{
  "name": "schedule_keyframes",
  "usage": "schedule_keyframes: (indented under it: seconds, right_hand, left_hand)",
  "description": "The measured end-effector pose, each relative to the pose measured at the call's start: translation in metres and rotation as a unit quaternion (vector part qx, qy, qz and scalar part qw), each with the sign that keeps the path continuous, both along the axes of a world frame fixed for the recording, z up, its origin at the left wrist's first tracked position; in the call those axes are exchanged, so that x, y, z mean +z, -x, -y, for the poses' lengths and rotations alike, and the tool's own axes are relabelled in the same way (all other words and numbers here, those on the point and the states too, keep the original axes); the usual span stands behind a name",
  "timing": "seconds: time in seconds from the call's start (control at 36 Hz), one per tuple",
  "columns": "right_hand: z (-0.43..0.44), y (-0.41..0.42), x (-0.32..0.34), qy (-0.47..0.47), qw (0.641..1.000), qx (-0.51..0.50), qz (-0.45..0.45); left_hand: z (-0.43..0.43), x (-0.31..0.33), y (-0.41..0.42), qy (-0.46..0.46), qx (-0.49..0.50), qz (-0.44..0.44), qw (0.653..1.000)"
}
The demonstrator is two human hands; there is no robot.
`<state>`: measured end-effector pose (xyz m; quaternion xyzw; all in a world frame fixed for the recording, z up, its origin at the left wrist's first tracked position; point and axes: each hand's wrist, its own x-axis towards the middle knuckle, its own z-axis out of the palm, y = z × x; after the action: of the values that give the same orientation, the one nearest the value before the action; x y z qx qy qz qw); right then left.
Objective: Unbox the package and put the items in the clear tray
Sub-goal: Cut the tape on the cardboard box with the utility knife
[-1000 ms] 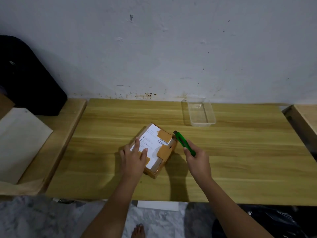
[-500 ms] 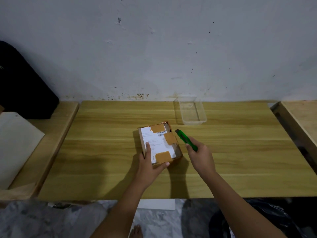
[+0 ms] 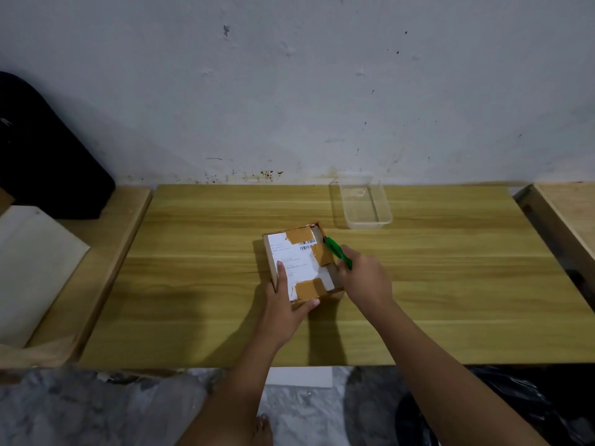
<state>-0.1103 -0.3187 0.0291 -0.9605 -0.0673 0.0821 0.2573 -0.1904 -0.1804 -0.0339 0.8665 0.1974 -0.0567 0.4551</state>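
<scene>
**Cutter at the box edge**

Head view: the cardboard box (image 3: pixel 301 262) lies flat on the wooden bench (image 3: pixel 199 252), its top covered by a white label and patches of brown tape. The left hand (image 3: pixel 285 312) presses down on the near left corner of the box, fingers spread over the label and thumb along the near edge; its grip is loose and open, flat on the box rather than wrapped around it. The right hand (image 3: pixel 363 283) is just right of the box, its grip closed around a green cutter (image 3: pixel 336 251). The cutter's tip points away from the person and meets the far right edge of the box top. The clear tray (image 3: pixel 365 204) stands beyond the right hand's grip, near the wall, well apart from the box, with nothing visible inside it.
</scene>
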Motion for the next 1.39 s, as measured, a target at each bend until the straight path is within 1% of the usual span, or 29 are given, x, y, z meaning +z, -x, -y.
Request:
schedule_keyframes:
  seconds: [0.14, 0.36, 0.61, 0.78, 0.86, 0.97, 1.03, 1.11, 1.19, 1.33, 1.39]
  right_hand:
    - [-0.005, -0.007, 0.007, 0.046, 0.998, 0.026, -0.013]
    - [0.01, 0.008, 0.011, 0.059, 0.997, 0.037, -0.017]
    - [0.028, 0.027, 0.012, 0.064, 0.997, 0.044, -0.012]
    - [0.039, 0.041, 0.009, 0.06, 0.997, 0.044, 0.031]
    - [0.049, 0.043, 0.01, 0.032, 0.998, 0.022, 0.05]
    - [0.053, 0.031, 0.008, -0.061, 0.996, -0.052, 0.041]
    - [0.049, 0.023, 0.008, -0.092, 0.993, -0.065, 0.04]
    - [0.039, 0.014, 0.008, -0.128, 0.989, -0.065, 0.045]
    - [0.026, 0.005, 0.005, -0.146, 0.986, -0.066, 0.046]
    - [0.008, -0.009, -0.005, -0.165, 0.983, -0.079, 0.028]
    - [-0.004, -0.024, -0.009, -0.168, 0.981, -0.09, 0.03]
  left_hand:
    - [0.002, -0.002, 0.0, -0.006, 0.015, 0.012, 1.0]
    - [0.006, 0.0, 0.001, 0.002, 0.03, 0.025, 0.999]
    - [0.007, 0.004, 0.003, -0.002, 0.028, 0.014, 1.0]
    - [0.007, 0.005, 0.004, 0.006, 0.026, 0.014, 1.0]
    - [0.007, 0.004, 0.006, 0.012, 0.027, 0.014, 0.999]
    - [0.001, 0.0, 0.017, 0.035, 0.021, 0.051, 0.998]
    - [-0.006, 0.0, 0.018, 0.047, 0.031, 0.068, 0.996]
    - [-0.025, 0.005, 0.003, 0.004, 0.027, 0.083, 0.996]
    - [-0.043, 0.018, -0.023, -0.034, 0.013, 0.077, 0.996]
    - [-0.062, 0.034, -0.065, -0.119, -0.059, 0.007, 0.991]
    - [-0.075, 0.028, -0.087, -0.147, -0.106, -0.02, 0.983]
